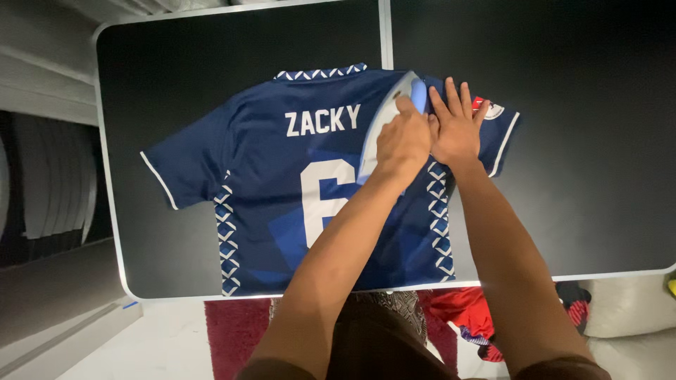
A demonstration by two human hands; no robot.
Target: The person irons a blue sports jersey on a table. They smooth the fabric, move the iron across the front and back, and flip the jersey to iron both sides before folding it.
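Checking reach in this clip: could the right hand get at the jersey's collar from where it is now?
Probably yes. The right hand lies flat on the jersey near its shoulder, and the collar lies uncovered just beyond; only the iron under the left hand stands between.

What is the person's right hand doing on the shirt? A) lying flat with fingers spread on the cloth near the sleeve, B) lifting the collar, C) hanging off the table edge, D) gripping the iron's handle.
A: the right hand lies flat, fingers spread, on the navy jersey near its sleeve, while the left hand grips the iron beside it.
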